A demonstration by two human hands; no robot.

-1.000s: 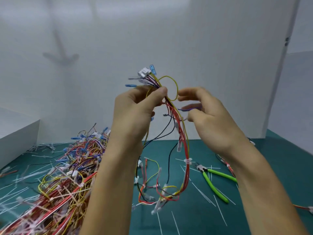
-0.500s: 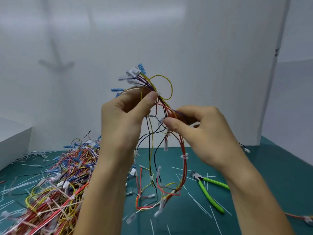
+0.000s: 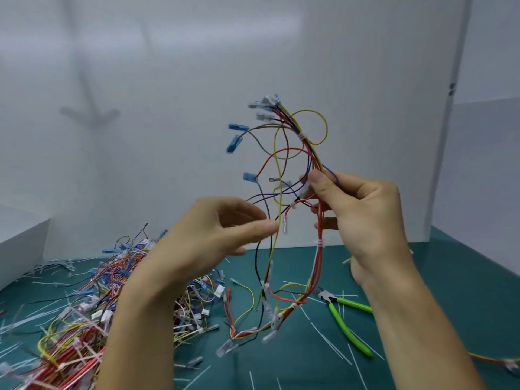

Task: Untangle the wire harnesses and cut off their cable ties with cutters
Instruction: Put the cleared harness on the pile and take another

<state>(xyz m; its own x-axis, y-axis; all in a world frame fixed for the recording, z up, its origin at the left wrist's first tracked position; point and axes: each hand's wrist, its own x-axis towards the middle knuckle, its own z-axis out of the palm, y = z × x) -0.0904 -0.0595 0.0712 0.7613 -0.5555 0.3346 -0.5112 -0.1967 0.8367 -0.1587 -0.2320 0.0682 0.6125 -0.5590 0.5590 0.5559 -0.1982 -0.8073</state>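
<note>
The right hand (image 3: 363, 215) grips the wire harness (image 3: 318, 266) between thumb and fingers and holds it up in the air in front of the white wall panel (image 3: 168, 136), well above the table (image 3: 450, 277). The harness's lower loops hang down to the table surface, and its blue and clear terminals fan out above the hands. White cable ties (image 3: 302, 135) bind the bundle.

The left hand (image 3: 216, 229) is just beside the loose strands, with its fingers loosely curled. It is blurred, so whether it pinches a wire cannot be told.

A large pile of harnesses (image 3: 84, 319) crowds the table's left side, near a white box (image 3: 19, 243). The green-handled cutters (image 3: 347, 327) lie under the right forearm among scattered white tie offcuts (image 3: 332, 342). Bare table shows to the right, up to the wall's lower edge.
</note>
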